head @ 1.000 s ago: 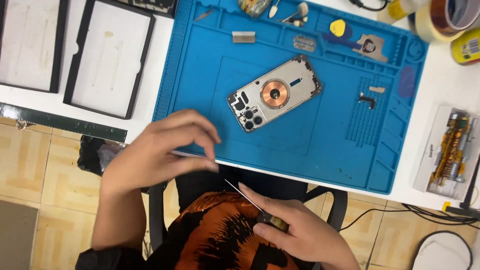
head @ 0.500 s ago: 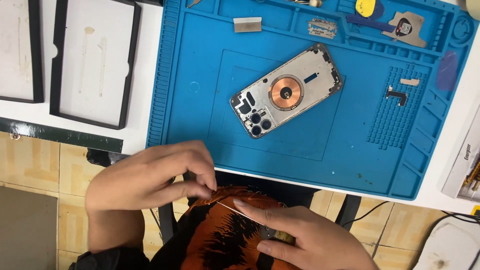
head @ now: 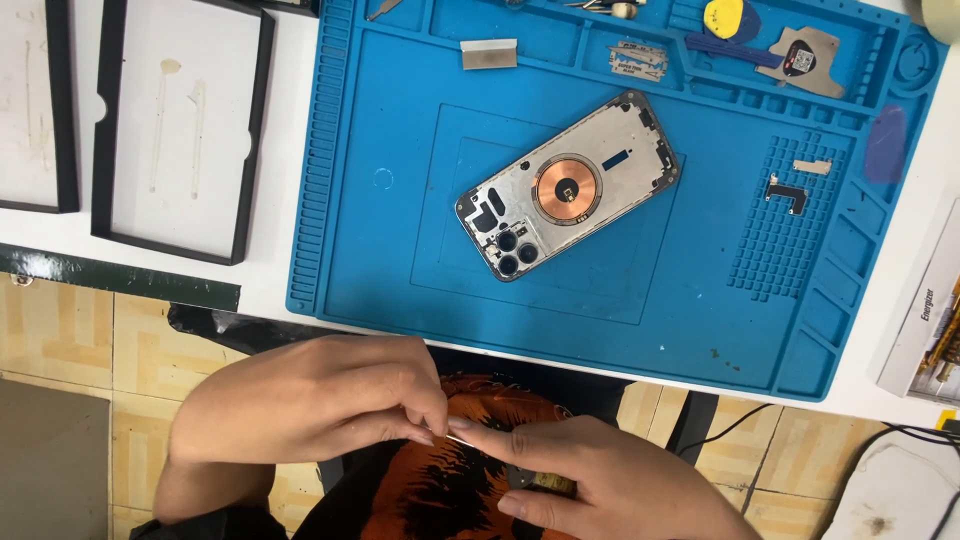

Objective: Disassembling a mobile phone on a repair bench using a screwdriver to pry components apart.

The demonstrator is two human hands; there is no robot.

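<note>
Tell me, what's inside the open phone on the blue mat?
Inside the open phone sits a round copper coil, and dark camera rings fill one corner. The rest is bare silver metal. The mat beneath the phone is covered.

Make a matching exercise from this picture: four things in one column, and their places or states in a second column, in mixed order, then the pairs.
Things:
1. phone housing
2. razor blade
3. left hand
4. black-framed tray

Places:
A. on the white table, left of the blue mat
B. tilted, mid-mat, copper coil up
C. in a compartment at the mat's top edge
D. pinching a thin tool tip over the lap

Pairs: 1-B, 2-C, 3-D, 4-A
</note>
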